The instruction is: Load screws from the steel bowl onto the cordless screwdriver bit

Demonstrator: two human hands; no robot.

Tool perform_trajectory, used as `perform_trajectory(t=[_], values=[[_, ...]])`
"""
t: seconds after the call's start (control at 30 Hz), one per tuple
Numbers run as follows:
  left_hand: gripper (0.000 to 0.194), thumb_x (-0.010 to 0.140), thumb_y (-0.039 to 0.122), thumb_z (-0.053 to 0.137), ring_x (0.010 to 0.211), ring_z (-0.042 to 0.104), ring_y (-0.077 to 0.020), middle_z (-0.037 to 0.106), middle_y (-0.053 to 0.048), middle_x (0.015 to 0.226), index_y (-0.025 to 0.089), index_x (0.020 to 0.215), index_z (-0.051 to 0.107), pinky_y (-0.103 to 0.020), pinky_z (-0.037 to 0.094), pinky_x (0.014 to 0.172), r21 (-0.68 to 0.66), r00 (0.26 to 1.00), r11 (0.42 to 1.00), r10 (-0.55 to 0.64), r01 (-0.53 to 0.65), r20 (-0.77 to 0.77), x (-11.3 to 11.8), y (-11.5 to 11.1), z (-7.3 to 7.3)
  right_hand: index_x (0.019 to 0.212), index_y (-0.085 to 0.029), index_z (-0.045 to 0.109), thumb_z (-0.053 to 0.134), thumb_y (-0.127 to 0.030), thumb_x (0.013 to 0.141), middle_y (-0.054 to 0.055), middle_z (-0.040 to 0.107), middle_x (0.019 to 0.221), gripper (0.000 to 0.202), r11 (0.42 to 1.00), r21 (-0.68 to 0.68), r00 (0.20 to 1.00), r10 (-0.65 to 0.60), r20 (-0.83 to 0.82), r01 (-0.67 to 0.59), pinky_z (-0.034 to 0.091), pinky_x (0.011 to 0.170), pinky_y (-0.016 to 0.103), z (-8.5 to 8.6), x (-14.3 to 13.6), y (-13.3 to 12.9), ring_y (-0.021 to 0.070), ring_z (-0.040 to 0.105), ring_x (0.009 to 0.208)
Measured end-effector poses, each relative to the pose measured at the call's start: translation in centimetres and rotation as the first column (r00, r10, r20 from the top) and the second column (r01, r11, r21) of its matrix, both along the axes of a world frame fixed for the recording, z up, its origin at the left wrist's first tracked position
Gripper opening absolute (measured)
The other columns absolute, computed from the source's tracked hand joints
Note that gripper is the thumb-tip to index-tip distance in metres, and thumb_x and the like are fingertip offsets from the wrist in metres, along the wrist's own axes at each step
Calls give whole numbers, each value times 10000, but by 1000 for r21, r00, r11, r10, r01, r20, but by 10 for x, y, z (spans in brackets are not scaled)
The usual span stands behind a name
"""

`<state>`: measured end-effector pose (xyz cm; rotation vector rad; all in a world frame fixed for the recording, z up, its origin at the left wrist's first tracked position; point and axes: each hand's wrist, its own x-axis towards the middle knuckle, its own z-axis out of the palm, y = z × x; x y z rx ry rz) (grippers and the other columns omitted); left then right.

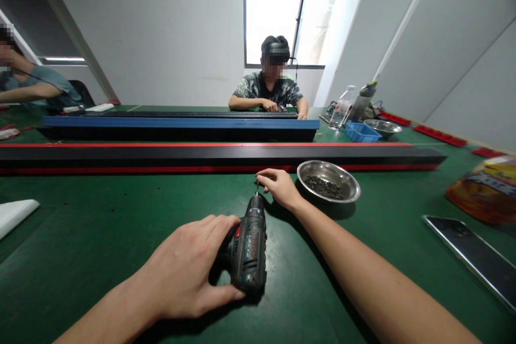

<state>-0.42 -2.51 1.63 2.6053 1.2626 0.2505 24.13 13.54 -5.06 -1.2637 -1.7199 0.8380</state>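
A dark cordless drill (250, 252) lies on its side on the green table, its bit pointing away from me. My left hand (193, 263) is wrapped round the drill from the left, thumb at its rear end. At the tip of the bit (257, 187), the fingers of my right hand (280, 185) are pinched together; a small dark thing seems to be there, too small to make out. Just right of that hand stands a steel bowl (349, 185) with many small dark screws (322, 187) in it.
Beyond my hands a long black and red bar (226, 155) spans the table, with a blue and black one (181, 124) behind it. To the right lie a phone (471, 258) and a snack bag (487, 191). Across the table sits a person (268, 88).
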Motion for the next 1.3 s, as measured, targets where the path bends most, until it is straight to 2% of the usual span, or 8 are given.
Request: perform_trajectory(t=[0.27,0.5,0.87,1.03,1.23,1.3], values=[[812,846,596,792,1175,674,-339,671,-95,1351,259,1481,415,-485,544,1005,39,1000,999,-21,20,4,-3,1,-5,1006,-187,843,683,-343,904,56,828,952,246,1000,4,1000,-5,-9,5,559,717,275,1,0,-1,170,713,719],[1033,818,601,827,1214,669,-360,647,-135,1403,250,1588,236,-502,541,1021,83,1000,997,-7,8,-9,-5,1,-12,1005,-189,841,681,-329,908,54,829,959,234,1000,1,1000,-2,-2,2,558,705,270,2,0,-1,155,700,673],[981,873,596,761,1177,672,-352,650,-135,1375,235,1615,230,-511,553,1004,116,1000,993,-17,18,-11,-2,-2,-12,1067,-178,838,671,-329,936,65,837,995,260,1000,-11,1000,-22,11,22,561,696,270,3,-1,-2,154,715,645],[942,888,605,743,1165,669,-351,662,-138,1365,223,1610,273,-492,553,985,139,999,990,1,3,-32,0,-3,-13,1127,-167,827,679,-291,928,79,837,1077,278,997,-37,997,-72,14,72,576,727,282,7,-3,-4,154,726,640],[850,930,640,690,1166,663,-356,656,-147,1426,209,1593,379,-498,535,986,195,995,980,59,-43,-75,2,1,-14,1145,-163,827,677,-295,935,79,839,1000,290,995,-7,993,-100,55,101,594,801,299,6,-4,-4,167,743,670],[822,944,635,678,1175,658,-363,647,-152,1455,207,1590,406,-526,518,1008,222,992,973,81,-57,-99,2,5,-14,1127,-167,831,676,-293,937,82,838,1033,276,995,6,993,-99,71,99,594,828,303,6,-4,-4,172,754,707]])
